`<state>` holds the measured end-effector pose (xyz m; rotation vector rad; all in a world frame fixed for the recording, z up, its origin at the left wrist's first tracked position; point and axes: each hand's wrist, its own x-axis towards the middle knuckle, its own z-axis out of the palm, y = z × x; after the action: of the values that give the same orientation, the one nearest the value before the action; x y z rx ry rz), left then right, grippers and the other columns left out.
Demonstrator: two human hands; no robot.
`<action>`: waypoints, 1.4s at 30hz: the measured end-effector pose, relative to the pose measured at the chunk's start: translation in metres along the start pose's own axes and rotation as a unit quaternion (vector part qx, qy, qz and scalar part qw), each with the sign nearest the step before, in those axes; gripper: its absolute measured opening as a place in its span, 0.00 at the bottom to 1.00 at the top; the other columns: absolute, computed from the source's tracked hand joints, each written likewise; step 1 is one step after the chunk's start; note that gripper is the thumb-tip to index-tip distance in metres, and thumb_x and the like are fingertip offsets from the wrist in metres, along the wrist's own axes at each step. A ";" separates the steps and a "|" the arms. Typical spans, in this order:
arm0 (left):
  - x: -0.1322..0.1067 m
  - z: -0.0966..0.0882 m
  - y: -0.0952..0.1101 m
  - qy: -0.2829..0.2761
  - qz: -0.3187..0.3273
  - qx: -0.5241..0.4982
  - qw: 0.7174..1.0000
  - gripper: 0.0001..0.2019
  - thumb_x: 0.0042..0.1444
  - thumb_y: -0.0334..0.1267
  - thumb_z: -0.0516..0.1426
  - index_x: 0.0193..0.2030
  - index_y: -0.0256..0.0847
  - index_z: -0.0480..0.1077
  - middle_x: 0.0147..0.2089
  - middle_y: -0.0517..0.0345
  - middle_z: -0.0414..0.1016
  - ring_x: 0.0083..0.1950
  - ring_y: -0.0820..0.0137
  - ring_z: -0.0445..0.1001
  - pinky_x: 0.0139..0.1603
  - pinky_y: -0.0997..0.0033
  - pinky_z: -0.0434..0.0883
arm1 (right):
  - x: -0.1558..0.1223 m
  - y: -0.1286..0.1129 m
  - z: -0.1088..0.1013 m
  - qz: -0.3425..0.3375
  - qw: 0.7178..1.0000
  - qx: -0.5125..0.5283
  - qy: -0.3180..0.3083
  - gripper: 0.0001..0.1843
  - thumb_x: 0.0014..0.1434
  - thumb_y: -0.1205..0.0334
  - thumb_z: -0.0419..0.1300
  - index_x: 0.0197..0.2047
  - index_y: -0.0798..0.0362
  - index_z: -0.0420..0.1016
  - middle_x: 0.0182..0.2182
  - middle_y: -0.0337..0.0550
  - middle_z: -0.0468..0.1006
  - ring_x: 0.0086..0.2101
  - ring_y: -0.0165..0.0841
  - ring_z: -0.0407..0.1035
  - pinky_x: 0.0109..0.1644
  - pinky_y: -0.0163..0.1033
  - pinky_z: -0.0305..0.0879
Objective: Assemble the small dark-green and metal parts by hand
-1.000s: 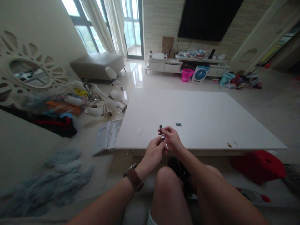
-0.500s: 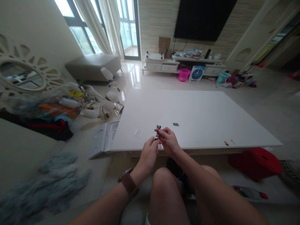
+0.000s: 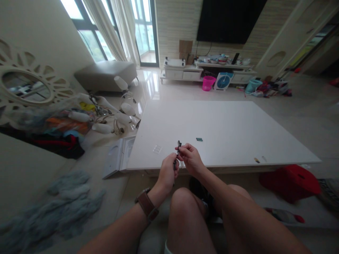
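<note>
At the near edge of the tabletop (image 3: 227,121), grasping apparently one small dark object (image 3: 179,144) with long axis forward; gripped low by the left hand (image 3: 167,170); pinched farther out by the right hand (image 3: 191,157), nearer two green cylinders (image 3: 199,139).

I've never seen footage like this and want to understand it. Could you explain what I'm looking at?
There is no machine here: a person works with two bare hands. The camera is worn on the head, looking forward and down, so a knee shows below. The left hand, with a brown strap on its wrist, holds a dark item. Just above, the right hand pinches a black piece. Whether these are joined is too small to tell. On the white table lie two green sticks, a clear plastic piece and, at the near right, a yellow-and-dark piece.
</note>
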<state>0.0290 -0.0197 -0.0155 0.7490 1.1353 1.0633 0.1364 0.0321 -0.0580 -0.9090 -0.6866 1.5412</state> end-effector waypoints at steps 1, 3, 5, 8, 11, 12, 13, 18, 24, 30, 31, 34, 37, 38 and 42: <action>0.000 0.000 0.000 0.002 0.000 -0.002 1.000 0.15 0.56 0.50 0.52 0.30 0.40 0.67 0.20 0.67 0.57 0.19 0.78 0.53 0.17 0.78 0.50 | 0.000 0.001 0.000 0.001 1.000 0.000 -0.006 0.18 0.42 0.59 0.74 0.22 0.52 0.67 0.29 0.42 0.83 0.21 0.24 0.61 0.27 0.34 0.57; 0.000 0.001 0.000 0.003 -0.006 -0.008 1.000 0.15 0.55 0.50 0.53 0.30 0.39 0.67 0.21 0.66 0.58 0.19 0.78 0.53 0.18 0.78 0.50 | -0.001 0.001 0.000 0.006 1.000 0.005 -0.014 0.18 0.42 0.59 0.74 0.22 0.52 0.67 0.29 0.42 0.82 0.20 0.24 0.61 0.26 0.34 0.56; 0.000 0.001 0.000 0.003 -0.013 -0.007 1.000 0.15 0.55 0.49 0.53 0.28 0.39 0.67 0.20 0.66 0.58 0.19 0.78 0.53 0.18 0.78 0.50 | -0.002 -0.001 0.000 0.009 1.000 0.007 -0.018 0.19 0.41 0.60 0.75 0.21 0.52 0.67 0.26 0.39 0.80 0.21 0.25 0.61 0.26 0.34 0.56; 0.000 0.000 0.001 0.000 -0.017 0.005 1.000 0.15 0.54 0.49 0.53 0.27 0.38 0.67 0.20 0.65 0.58 0.19 0.78 0.54 0.19 0.78 0.51 | -0.001 -0.004 -0.001 0.007 1.000 0.000 -0.022 0.19 0.40 0.59 0.77 0.21 0.52 0.69 0.20 0.33 0.72 0.21 0.25 0.62 0.27 0.34 0.57; 0.000 0.000 0.002 -0.003 -0.014 0.013 1.000 0.16 0.54 0.49 0.53 0.27 0.38 0.67 0.20 0.65 0.58 0.20 0.78 0.54 0.19 0.77 0.51 | 0.000 -0.005 0.000 0.000 1.000 0.005 -0.012 0.19 0.38 0.60 0.78 0.24 0.51 0.71 0.20 0.32 0.72 0.23 0.26 0.64 0.28 0.34 0.60; 0.000 -0.001 0.002 -0.004 -0.011 0.016 1.000 0.16 0.54 0.50 0.53 0.27 0.38 0.67 0.20 0.65 0.58 0.20 0.78 0.54 0.20 0.77 0.51 | 0.001 -0.005 0.000 -0.003 1.000 0.011 -0.005 0.19 0.37 0.60 0.78 0.26 0.51 0.73 0.22 0.32 0.74 0.24 0.27 0.66 0.29 0.34 0.61; 0.000 -0.001 0.002 -0.004 -0.007 0.019 1.000 0.16 0.54 0.50 0.53 0.27 0.38 0.68 0.21 0.65 0.58 0.20 0.77 0.54 0.20 0.77 0.51 | 0.001 -0.005 0.001 -0.005 1.000 0.017 0.000 0.19 0.36 0.60 0.79 0.28 0.50 0.74 0.23 0.33 0.75 0.25 0.27 0.67 0.29 0.34 0.62; 0.000 -0.002 0.002 0.011 0.008 0.032 0.999 0.16 0.54 0.50 0.53 0.26 0.39 0.68 0.20 0.65 0.58 0.21 0.77 0.55 0.21 0.76 0.52 | 0.000 -0.006 -0.002 -0.007 1.000 0.012 -0.007 0.19 0.34 0.59 0.80 0.30 0.51 0.79 0.30 0.38 0.80 0.30 0.29 0.71 0.32 0.35 0.65; 0.001 -0.003 0.001 0.019 0.025 0.023 0.999 0.16 0.55 0.50 0.54 0.26 0.39 0.68 0.20 0.64 0.59 0.21 0.77 0.56 0.21 0.76 0.53 | -0.002 -0.012 -0.003 -0.021 0.999 0.001 -0.026 0.17 0.36 0.60 0.79 0.28 0.50 0.79 0.30 0.37 0.79 0.30 0.29 0.70 0.32 0.36 0.65; 0.000 -0.003 0.001 0.021 0.037 -0.001 0.999 0.16 0.57 0.49 0.54 0.27 0.38 0.68 0.21 0.65 0.59 0.21 0.78 0.56 0.21 0.78 0.54 | -0.006 -0.018 0.001 -0.024 0.998 0.009 -0.056 0.16 0.35 0.62 0.79 0.27 0.49 0.79 0.31 0.37 0.81 0.32 0.31 0.71 0.37 0.38 0.68; -0.001 -0.002 0.002 0.023 0.034 -0.004 0.999 0.16 0.57 0.49 0.54 0.27 0.39 0.68 0.21 0.65 0.59 0.20 0.78 0.55 0.20 0.78 0.53 | -0.006 -0.019 0.000 -0.025 0.998 0.003 -0.063 0.16 0.35 0.62 0.79 0.27 0.49 0.79 0.31 0.37 0.81 0.32 0.31 0.71 0.39 0.38 0.68; -0.002 -0.001 0.006 0.027 0.033 -0.003 0.999 0.16 0.56 0.48 0.53 0.26 0.39 0.68 0.19 0.66 0.57 0.18 0.78 0.54 0.18 0.77 0.49 | -0.007 -0.019 -0.003 -0.031 0.996 -0.022 -0.085 0.15 0.37 0.62 0.79 0.30 0.48 0.81 0.32 0.38 0.82 0.33 0.31 0.72 0.42 0.40 0.68; -0.003 0.000 0.009 0.031 0.045 0.007 0.998 0.16 0.56 0.49 0.54 0.25 0.39 0.68 0.18 0.66 0.57 0.18 0.78 0.54 0.18 0.77 0.50 | -0.007 -0.018 -0.005 -0.035 0.994 -0.029 -0.101 0.14 0.38 0.62 0.78 0.30 0.48 0.82 0.33 0.39 0.83 0.34 0.32 0.73 0.42 0.41 0.69; -0.004 0.001 0.009 0.032 0.051 0.012 0.998 0.16 0.55 0.49 0.54 0.25 0.39 0.67 0.18 0.65 0.57 0.18 0.78 0.54 0.18 0.77 0.50 | -0.007 -0.018 -0.005 -0.036 0.994 -0.026 -0.103 0.15 0.38 0.63 0.79 0.30 0.48 0.82 0.34 0.39 0.83 0.34 0.32 0.73 0.42 0.41 0.69; -0.005 0.001 0.011 0.030 0.071 0.038 0.996 0.17 0.56 0.49 0.54 0.25 0.39 0.67 0.19 0.64 0.59 0.19 0.77 0.55 0.19 0.76 0.51 | -0.007 -0.018 -0.004 -0.035 0.994 -0.013 -0.104 0.15 0.35 0.63 0.79 0.28 0.47 0.82 0.34 0.39 0.84 0.33 0.32 0.73 0.38 0.40 0.68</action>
<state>0.0268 -0.0204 -0.0041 0.8726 1.1925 1.1723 0.1493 0.0279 -0.0436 -0.7410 -0.8802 1.5817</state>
